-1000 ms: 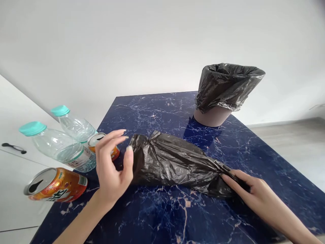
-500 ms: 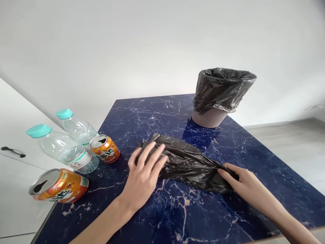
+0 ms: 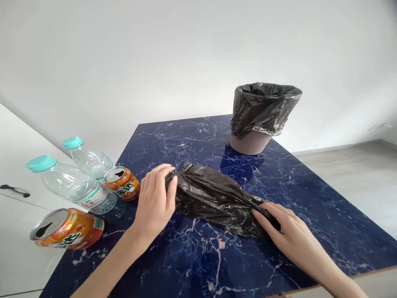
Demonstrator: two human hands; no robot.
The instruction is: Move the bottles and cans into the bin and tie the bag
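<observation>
A crumpled black plastic bag [image 3: 214,196] lies flat across the middle of the dark blue marble table [image 3: 192,136]. My left hand [image 3: 155,203] curls its fingers round the bag's left end. At the bag's right end my right hand [image 3: 279,229] presses down with its fingers together on the plastic. Two orange drink cans lie on their sides at the left, one [image 3: 122,182] close to my left hand and one [image 3: 66,229] at the table's near left corner.
Two clear plastic bottles with teal caps [image 3: 72,184] [image 3: 89,159] lie beside the cans at the left edge. A small bin lined with a black bag [image 3: 262,116] stands at the far right of the table. Grey floor lies beyond the right edge.
My left hand came down from the air onto the bag, then slid left and curled round its left end. The bag has been flattened. My right hand stayed on the right end.
</observation>
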